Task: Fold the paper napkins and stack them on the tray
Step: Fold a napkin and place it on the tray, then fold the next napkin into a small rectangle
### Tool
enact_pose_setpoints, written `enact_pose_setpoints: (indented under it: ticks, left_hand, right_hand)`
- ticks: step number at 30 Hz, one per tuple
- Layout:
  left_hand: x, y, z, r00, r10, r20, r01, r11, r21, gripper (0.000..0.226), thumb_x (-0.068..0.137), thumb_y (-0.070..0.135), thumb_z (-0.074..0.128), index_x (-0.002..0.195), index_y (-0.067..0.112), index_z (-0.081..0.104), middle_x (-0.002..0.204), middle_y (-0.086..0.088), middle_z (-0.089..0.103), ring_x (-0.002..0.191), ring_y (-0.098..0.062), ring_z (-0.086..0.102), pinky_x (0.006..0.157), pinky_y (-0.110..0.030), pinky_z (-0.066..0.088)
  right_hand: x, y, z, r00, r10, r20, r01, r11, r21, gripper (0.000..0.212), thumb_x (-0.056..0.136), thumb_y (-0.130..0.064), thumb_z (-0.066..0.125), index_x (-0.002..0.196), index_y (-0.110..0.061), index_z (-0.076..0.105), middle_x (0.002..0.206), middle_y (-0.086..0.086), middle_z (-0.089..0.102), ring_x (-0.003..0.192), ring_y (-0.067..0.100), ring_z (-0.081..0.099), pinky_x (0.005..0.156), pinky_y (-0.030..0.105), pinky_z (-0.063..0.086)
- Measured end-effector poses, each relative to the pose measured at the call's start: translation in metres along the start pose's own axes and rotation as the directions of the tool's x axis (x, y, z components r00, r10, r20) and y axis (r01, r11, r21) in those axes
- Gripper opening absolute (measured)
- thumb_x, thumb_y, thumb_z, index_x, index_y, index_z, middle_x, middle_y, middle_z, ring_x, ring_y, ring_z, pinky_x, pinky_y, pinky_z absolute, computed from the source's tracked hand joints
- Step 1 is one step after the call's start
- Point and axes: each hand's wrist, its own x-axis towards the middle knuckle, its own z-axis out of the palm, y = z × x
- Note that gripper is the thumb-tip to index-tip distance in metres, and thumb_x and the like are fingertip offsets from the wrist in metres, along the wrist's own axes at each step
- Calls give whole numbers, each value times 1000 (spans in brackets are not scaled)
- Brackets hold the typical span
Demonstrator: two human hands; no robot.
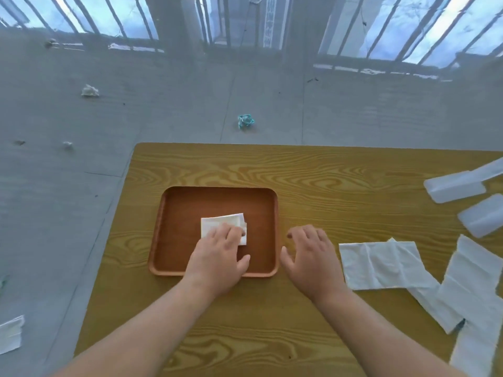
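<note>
A brown wooden tray point(185, 208) lies on the wood-grain table. In its middle sits a small pile of folded white napkins point(217, 221). My left hand point(217, 257) lies flat over the tray, fingertips pressing on the near edge of the folded napkins. My right hand point(310, 257) hovers just right of the tray with fingers spread and nothing in it. An unfolded white napkin point(381, 265) lies flat to the right of that hand. More unfolded napkins point(473, 295) overlap at the table's right edge.
Two translucent plastic packs point(457, 189) point(484, 214) lie at the table's far right. The table's left edge point(109, 240) drops to a grey floor with crumpled paper scraps point(89, 91), a teal wad point(245, 121) and a napkin piece point(11, 333).
</note>
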Motion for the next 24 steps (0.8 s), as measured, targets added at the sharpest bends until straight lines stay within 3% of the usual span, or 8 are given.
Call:
enact_pose_setpoints:
  ticks: [4, 6, 10, 15, 18, 21, 24]
  left_hand:
    - [8, 77, 29, 920, 337, 199, -363, 925, 111, 69, 97, 59, 43, 156, 23, 35, 166, -5, 31, 148, -25, 30, 123, -43, 26]
    - [11, 110, 44, 864, 441, 245, -470, 880, 73, 70, 98, 55, 42, 159, 24, 30, 171, -4, 22, 154, -24, 20, 127, -46, 17]
    - [14, 162, 68, 767, 564, 307, -601, 798, 34, 68, 100, 45, 45, 161, 22, 26, 173, -1, 13, 158, -20, 8, 128, -43, 4]
    - [18, 179, 79, 758, 552, 347, -602, 797, 51, 68, 104, 50, 37, 163, 20, 20, 173, 1, 14, 158, -15, 8, 128, -41, 1]
    - [23, 169, 75, 783, 509, 358, -575, 812, 104, 69, 102, 58, 35, 161, 22, 28, 171, 3, 24, 157, -16, 14, 127, -45, 2]
    - [27, 153, 66, 818, 477, 321, -548, 815, 186, 69, 99, 63, 27, 152, 25, 45, 161, 5, 44, 151, -17, 32, 127, -48, 14]
    - [30, 141, 56, 876, 419, 241, -475, 835, 276, 67, 96, 64, 20, 131, 25, 62, 131, 5, 67, 127, -19, 58, 117, -45, 34]
  right_hand:
    - [-52, 81, -19, 970, 242, 27, -239, 968, -69, 53, 93, -36, 60, 141, -15, 50, 145, 8, 51, 139, 28, 39, 118, 45, 32]
    - [-71, 109, -23, 941, 336, 32, -334, 940, -67, 58, 95, -36, 54, 148, -16, 41, 153, 9, 44, 145, 27, 31, 121, 43, 23]
    - [-89, 135, -27, 933, 359, 20, -357, 933, -47, 54, 96, -29, 55, 145, -12, 41, 151, 10, 46, 142, 27, 36, 119, 39, 27]
    - [-87, 124, -22, 948, 318, 4, -318, 947, 33, 49, 98, -21, 53, 144, -11, 44, 151, 9, 46, 145, 23, 33, 122, 33, 16]
    - [-87, 116, -21, 963, 265, 45, -268, 961, 63, 51, 98, -22, 49, 147, -14, 41, 153, 8, 45, 145, 22, 33, 121, 35, 24]
    - [-87, 116, -25, 980, 197, 39, -199, 979, 52, 51, 94, -20, 50, 145, -15, 45, 149, 6, 51, 140, 23, 40, 116, 39, 35]
    - [-87, 129, -28, 986, 168, 16, -169, 985, 31, 51, 93, -18, 52, 144, -15, 46, 145, 7, 54, 137, 24, 43, 117, 37, 34]
